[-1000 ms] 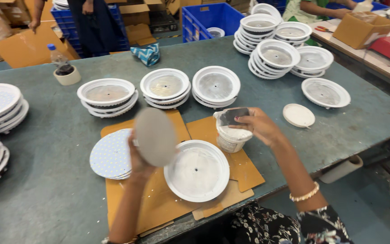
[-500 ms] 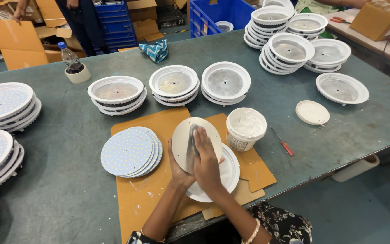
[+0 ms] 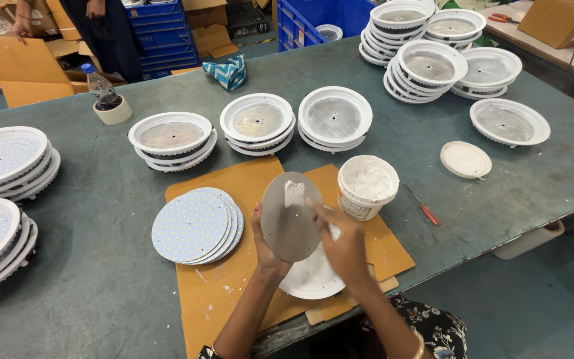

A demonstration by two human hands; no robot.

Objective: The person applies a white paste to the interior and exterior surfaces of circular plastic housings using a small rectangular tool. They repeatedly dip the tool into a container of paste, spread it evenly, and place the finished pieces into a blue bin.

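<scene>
Grey disc held upright over a white housing, paste tub just beside it.

The green bench (image 3: pixel 486 199) carries stacks of white round housings (image 3: pixel 426 66), each shallow dish showing a grey metal floor. An orange cardboard sheet (image 3: pixel 247 186) bears one such housing (image 3: pixel 310 279) and a pile of dotted round boards (image 3: pixel 191 226). The white tub (image 3: pixel 367 186) holds white paste, its lid (image 3: pixel 465 159) apart. Left hand (image 3: pixel 267 242), grip clamped, holds the grey disc (image 3: pixel 287 219) by its edge; right hand (image 3: pixel 343 242) presses fingertips against its smeared face.
</scene>
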